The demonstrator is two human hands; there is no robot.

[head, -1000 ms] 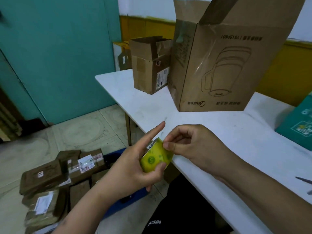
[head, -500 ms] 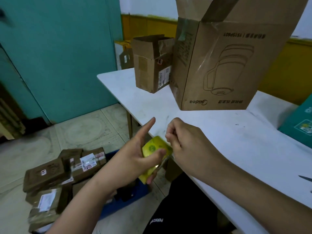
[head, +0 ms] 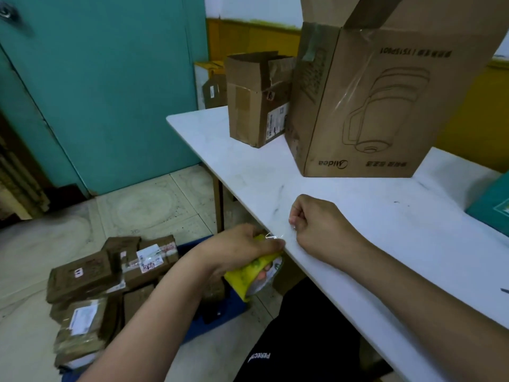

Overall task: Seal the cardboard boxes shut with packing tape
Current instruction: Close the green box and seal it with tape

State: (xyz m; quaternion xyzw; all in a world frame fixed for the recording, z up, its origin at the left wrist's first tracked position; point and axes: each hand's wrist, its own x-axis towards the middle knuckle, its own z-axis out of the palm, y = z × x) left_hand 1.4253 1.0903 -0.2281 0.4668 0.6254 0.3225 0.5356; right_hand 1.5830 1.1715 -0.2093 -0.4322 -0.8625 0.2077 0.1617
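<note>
My left hand (head: pixel 242 249) grips a yellow roll of clear packing tape (head: pixel 254 274) just below the front edge of the white table (head: pixel 413 244). My right hand (head: pixel 319 227) pinches the tape's free end, and a short clear strip (head: pixel 275 237) runs between the hands along the table edge. A tall Midea cardboard box (head: pixel 380 106) stands upside down on the table with its top flaps open. To its left stands a smaller open cardboard box (head: pixel 256 100).
A teal box (head: pixel 493 208) lies at the table's right edge. Several taped cardboard parcels (head: pixel 107 277) are piled on the tiled floor at the left, partly on something blue. A teal door (head: pixel 96 78) stands behind them. My dark-clad lap is below the table edge.
My left hand turned over and moved down with the roll. My right hand pulled the tape end away to the right, drawing out a short strip.
</note>
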